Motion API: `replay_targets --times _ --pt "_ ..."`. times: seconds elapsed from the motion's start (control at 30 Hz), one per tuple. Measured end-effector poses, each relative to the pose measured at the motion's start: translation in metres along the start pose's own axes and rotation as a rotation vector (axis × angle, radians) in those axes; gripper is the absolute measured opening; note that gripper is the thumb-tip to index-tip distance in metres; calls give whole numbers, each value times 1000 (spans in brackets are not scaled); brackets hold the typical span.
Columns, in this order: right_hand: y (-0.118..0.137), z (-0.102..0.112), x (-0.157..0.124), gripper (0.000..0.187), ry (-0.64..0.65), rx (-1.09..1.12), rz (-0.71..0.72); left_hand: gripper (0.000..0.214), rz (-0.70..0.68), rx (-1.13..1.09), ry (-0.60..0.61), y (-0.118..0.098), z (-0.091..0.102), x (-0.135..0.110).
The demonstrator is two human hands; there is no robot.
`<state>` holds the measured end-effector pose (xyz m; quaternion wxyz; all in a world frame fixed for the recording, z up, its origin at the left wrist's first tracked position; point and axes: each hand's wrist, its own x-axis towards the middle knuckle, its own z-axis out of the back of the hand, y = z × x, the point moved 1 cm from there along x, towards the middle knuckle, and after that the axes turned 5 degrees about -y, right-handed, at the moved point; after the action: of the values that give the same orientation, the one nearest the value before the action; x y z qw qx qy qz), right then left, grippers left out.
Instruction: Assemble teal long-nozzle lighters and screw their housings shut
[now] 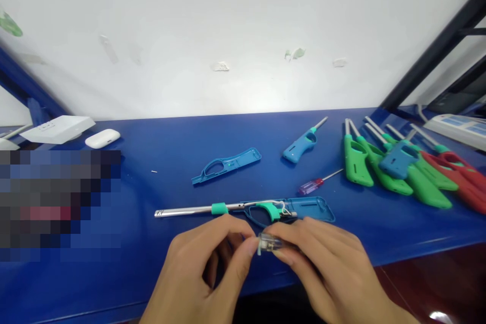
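Note:
Both my hands meet at the near edge of the blue table (pixel 170 162). My left hand (pixel 205 268) and my right hand (pixel 322 263) pinch a small clear plastic part (pixel 269 243) between their fingertips. Just beyond them lies an opened lighter (pixel 266 210): a blue half shell with a teal trigger, thin wires and a long metal nozzle pointing left. The other blue half shell (pixel 227 164) lies farther back.
A whole blue lighter (pixel 301 144) and a small red-handled screwdriver (pixel 315 184) lie right of centre. Several green, blue and red lighters (pixel 402 167) are heaped at the right. A white earbud case (pixel 102 138) and white box (pixel 56 129) sit back left.

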<state>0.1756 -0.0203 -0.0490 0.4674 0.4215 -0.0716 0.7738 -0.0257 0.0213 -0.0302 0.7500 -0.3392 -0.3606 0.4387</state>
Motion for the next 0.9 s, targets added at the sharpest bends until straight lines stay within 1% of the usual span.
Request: replay_targets --times 0.17,0.27,0.43,0.5,0.57,0.7,0.8,0.9 --pt "0 0 -1 18 5 8 0 25 -10 13 -2 3 1 0" --pt "-3 -1 -2 17 -2 8 -8 25 -40 32 -2 1 1 1" --pt "-4 -2 -4 16 -8 -2 -25 17 -79 52 -103 -7 0 -2" --pt "-4 -2 -3 16 -10 -5 -18 14 -89 47 -121 -9 0 -4" --pt "-3 -1 -3 17 -10 -7 -18 14 -89 45 -114 -8 0 -5" --pt "-3 0 -3 17 -2 -16 -5 22 -47 22 -53 -4 1 -3" --pt "-2 0 -3 17 -8 -13 1 23 -8 4 -30 -1 1 -1" --pt "-2 -1 -3 17 -17 -15 -5 21 -22 6 -25 2 1 0"
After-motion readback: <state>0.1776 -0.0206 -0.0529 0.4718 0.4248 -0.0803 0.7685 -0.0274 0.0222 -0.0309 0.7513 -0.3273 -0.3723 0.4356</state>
